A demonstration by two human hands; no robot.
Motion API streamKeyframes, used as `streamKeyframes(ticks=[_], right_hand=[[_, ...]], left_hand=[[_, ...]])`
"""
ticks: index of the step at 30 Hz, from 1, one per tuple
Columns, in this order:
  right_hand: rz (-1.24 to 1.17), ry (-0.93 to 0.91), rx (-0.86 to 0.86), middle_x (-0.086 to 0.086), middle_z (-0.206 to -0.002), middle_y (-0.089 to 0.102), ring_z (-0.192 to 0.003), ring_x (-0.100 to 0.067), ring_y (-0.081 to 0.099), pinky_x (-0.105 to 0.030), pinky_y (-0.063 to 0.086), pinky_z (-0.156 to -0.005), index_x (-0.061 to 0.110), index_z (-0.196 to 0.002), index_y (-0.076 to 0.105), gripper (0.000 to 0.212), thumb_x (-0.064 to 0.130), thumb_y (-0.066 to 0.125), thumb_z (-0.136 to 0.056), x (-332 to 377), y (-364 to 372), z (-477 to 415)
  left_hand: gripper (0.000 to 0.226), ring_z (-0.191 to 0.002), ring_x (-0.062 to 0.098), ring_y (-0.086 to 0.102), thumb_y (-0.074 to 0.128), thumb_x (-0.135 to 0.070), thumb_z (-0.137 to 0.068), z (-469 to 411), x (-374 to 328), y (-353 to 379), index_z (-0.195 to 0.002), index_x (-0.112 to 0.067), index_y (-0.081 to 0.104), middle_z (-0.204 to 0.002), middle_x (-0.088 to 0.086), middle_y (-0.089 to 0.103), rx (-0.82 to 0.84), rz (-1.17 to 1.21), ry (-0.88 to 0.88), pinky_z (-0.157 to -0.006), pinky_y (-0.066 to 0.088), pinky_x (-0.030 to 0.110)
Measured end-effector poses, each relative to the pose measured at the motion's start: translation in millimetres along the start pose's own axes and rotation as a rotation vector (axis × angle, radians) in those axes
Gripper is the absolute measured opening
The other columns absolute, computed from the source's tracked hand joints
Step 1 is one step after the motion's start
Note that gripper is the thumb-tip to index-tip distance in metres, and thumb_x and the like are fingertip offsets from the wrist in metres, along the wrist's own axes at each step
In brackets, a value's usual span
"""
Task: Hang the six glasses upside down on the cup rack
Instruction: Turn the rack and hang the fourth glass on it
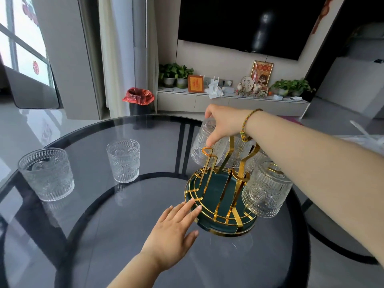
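Two glasses stand upright on the glass table, well apart from the rack: the middle glass and the far-left glass. Both lie to the left of the cup rack, mouths up, so each needs a full inversion before hanging. The rack's free prong rises on its left side, tilted outward toward those glasses.

The right hand grips an inverted glass by its base at the rack's far-left side, mouth down, apparently settling onto a prong. At least three more inverted glasses appear to hang on the right and rear prongs; the exact count is obscured.

The left hand is empty, fingers spread flat, fingertips touching the rack's rim to steady it. It is judged nearer to the middle glass.
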State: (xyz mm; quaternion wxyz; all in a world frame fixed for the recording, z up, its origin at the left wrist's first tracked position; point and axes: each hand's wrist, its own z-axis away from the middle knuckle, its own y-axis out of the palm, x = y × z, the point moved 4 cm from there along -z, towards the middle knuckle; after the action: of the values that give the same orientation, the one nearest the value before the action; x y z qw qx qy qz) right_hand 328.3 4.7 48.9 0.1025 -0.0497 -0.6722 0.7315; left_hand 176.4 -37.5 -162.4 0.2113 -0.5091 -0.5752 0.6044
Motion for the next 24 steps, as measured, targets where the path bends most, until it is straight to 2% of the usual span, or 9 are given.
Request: streamKeyframes(ticks=[2, 4, 7, 10, 13, 16, 18, 20, 24], right_hand=[[0.011, -0.007, 0.004, -0.006, -0.107, 0.047, -0.087, -0.019, 0.044, -0.030, 0.038, -0.068, 0.010, -0.119, 0.032, 0.076, 0.034, 0.075, -0.062, -2, 4, -1], [0.018, -0.021, 0.007, -0.010, -0.115, 0.049, -0.087, -0.019, 0.044, -0.030, 0.038, -0.068, 0.008, -0.121, 0.030, 0.076, 0.032, 0.074, -0.064, -2, 7, -3], [0.017, -0.025, 0.022, -0.012, -0.119, 0.049, -0.083, -0.016, 0.045, -0.026, 0.037, -0.066, 0.006, -0.124, 0.028, 0.076, 0.029, 0.073, -0.067, -4, 14, -5], [0.029, -0.013, 0.022, -0.006, -0.103, 0.052, -0.070, -0.013, 0.044, -0.021, 0.034, -0.053, 0.006, -0.125, 0.028, 0.075, 0.027, 0.072, -0.068, -6, 22, -8], [0.026, -0.016, 0.019, -0.015, -0.124, 0.048, -0.095, -0.024, 0.050, -0.026, 0.041, -0.070, 0.005, -0.129, 0.025, 0.078, 0.024, 0.071, -0.069, -8, 24, -11], [0.038, -0.026, 0.025, -0.016, -0.130, 0.045, -0.106, -0.026, 0.048, -0.029, 0.041, -0.076, 0.005, -0.129, 0.026, 0.076, 0.023, 0.070, -0.070, -7, 24, -12], [0.049, -0.030, 0.033, -0.016, -0.130, 0.045, -0.111, -0.027, 0.046, -0.032, 0.042, -0.083, 0.005, -0.129, 0.028, 0.073, 0.023, 0.069, -0.071, -7, 25, -12], [0.058, -0.031, 0.041, -0.015, -0.135, 0.042, -0.118, -0.028, 0.043, -0.034, 0.040, -0.092, 0.005, -0.131, 0.027, 0.073, 0.025, 0.068, -0.073, -6, 24, -11], [0.062, -0.028, 0.038, -0.015, -0.141, 0.035, -0.126, -0.028, 0.036, -0.034, 0.034, -0.099, 0.004, -0.133, 0.024, 0.074, 0.027, 0.064, -0.076, -4, 19, -7]], left_hand=[[0.052, -0.142, 0.010, 0.000, 0.025, -0.046, -0.093, 0, 0, -1, -0.137, -0.041, -0.001, -0.137, -0.021, -0.019, -0.006, 0.015, -0.008, -0.105, -0.016, 0.025], [0.051, -0.142, 0.011, 0.003, 0.027, -0.046, -0.093, 1, 1, -1, -0.137, -0.041, 0.002, -0.145, -0.018, -0.013, -0.013, 0.014, -0.024, -0.105, -0.017, 0.029], [0.048, -0.138, 0.013, 0.023, 0.032, -0.045, -0.092, 0, -4, -10, -0.137, -0.038, 0.016, -0.149, -0.013, 0.009, -0.110, -0.084, 0.011, -0.113, 0.005, 0.034], [0.051, -0.142, 0.011, 0.004, 0.014, -0.053, -0.089, 0, -1, -1, -0.137, -0.042, 0.000, -0.149, -0.015, -0.009, -0.001, 0.033, -0.014, -0.111, -0.011, 0.029], [0.050, -0.141, 0.010, 0.002, 0.017, -0.051, -0.091, -1, 1, 1, -0.136, -0.042, -0.003, -0.150, -0.014, -0.012, 0.012, 0.020, 0.002, -0.116, -0.003, 0.030], [0.066, -0.141, 0.007, 0.002, -0.006, -0.063, -0.074, 0, -1, -1, -0.136, -0.043, -0.005, -0.152, -0.015, -0.010, 0.024, 0.010, 0.014, -0.115, -0.001, 0.027], [0.054, -0.141, 0.007, 0.002, 0.008, -0.057, -0.086, -1, 0, 2, -0.137, -0.042, -0.004, -0.149, -0.016, -0.013, 0.020, 0.001, 0.015, -0.116, 0.000, 0.028], [0.052, -0.141, 0.008, 0.002, 0.024, -0.047, -0.093, -1, 1, 2, -0.137, -0.042, -0.002, -0.150, -0.016, -0.012, 0.014, 0.014, 0.005, -0.116, 0.000, 0.028], [0.052, -0.141, 0.008, 0.002, 0.026, -0.046, -0.093, 0, 1, 1, -0.137, -0.041, -0.002, -0.154, -0.012, -0.006, 0.023, -0.003, -0.005, -0.116, 0.002, 0.028]])
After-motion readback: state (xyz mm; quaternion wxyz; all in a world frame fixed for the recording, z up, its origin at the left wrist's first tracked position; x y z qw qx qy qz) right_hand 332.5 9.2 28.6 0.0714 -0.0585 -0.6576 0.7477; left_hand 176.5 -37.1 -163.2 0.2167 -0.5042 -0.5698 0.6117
